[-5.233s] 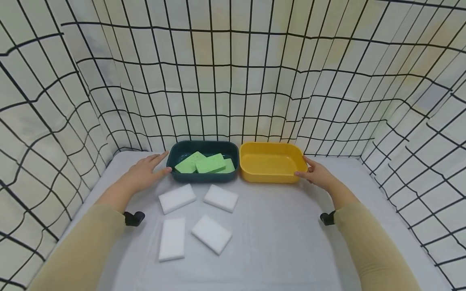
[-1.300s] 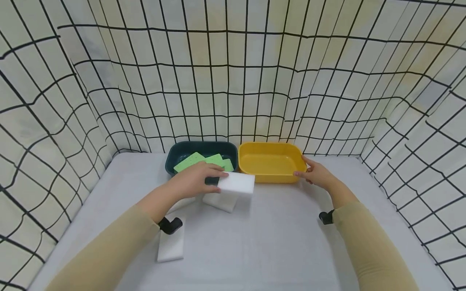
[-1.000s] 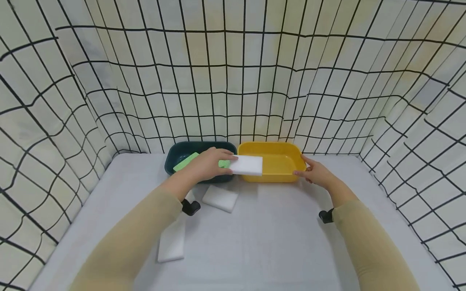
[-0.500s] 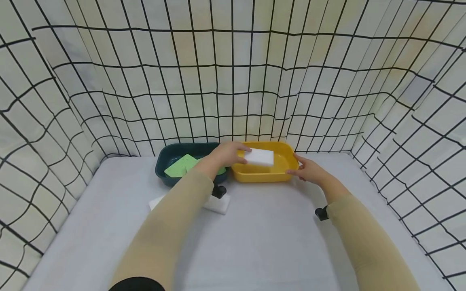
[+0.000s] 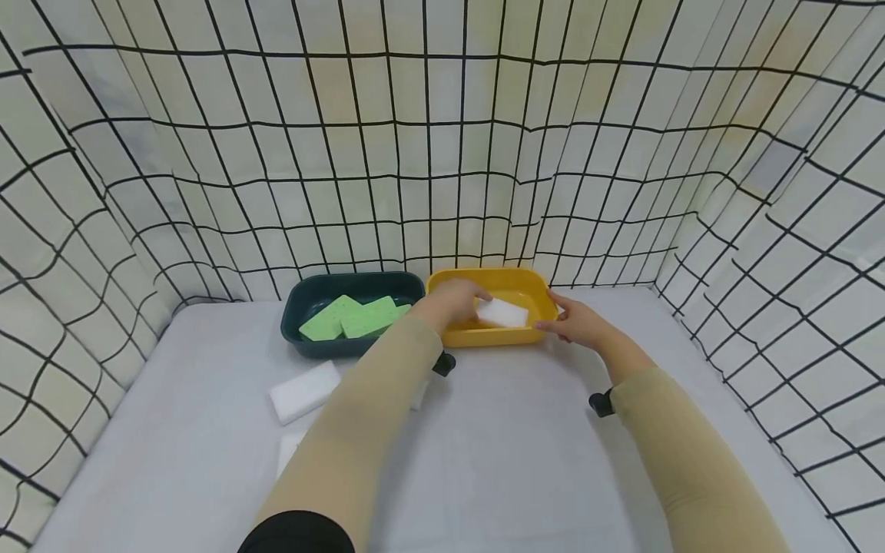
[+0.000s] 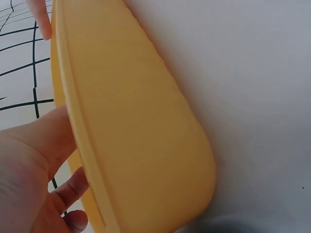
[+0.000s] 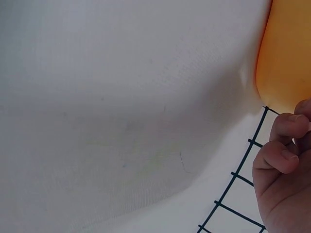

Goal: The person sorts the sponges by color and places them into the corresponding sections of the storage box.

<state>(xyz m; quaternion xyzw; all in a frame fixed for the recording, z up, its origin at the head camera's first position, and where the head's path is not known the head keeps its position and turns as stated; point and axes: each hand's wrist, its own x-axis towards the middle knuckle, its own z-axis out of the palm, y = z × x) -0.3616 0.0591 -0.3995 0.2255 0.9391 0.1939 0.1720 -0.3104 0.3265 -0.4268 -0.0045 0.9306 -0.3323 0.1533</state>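
Note:
In the head view my left hand (image 5: 452, 301) reaches into the yellow tray (image 5: 477, 338) and holds a white sponge (image 5: 502, 312) low inside it. The left wrist view shows the thumb and fingers passing behind the tray's wall (image 6: 131, 116); the sponge is hidden there. My right hand (image 5: 579, 322) grips the tray's right end, with the thumb near the front corner and a finger at the back. Curled fingers (image 7: 277, 158) show beside the tray in the right wrist view.
Left of the yellow tray stands a dark green tray (image 5: 318, 349) with green sponges (image 5: 369, 316). White sponges (image 5: 304, 390) lie on the white tabletop (image 5: 512, 445), two partly hidden by the left sleeve. A black grid (image 5: 429, 153) over pale cloth encloses the back and sides.
My left hand picked up a white sponge from the table, carried it right past the green tray and lowered it into the yellow tray. The right hand kept its hold. The view has turned slightly.

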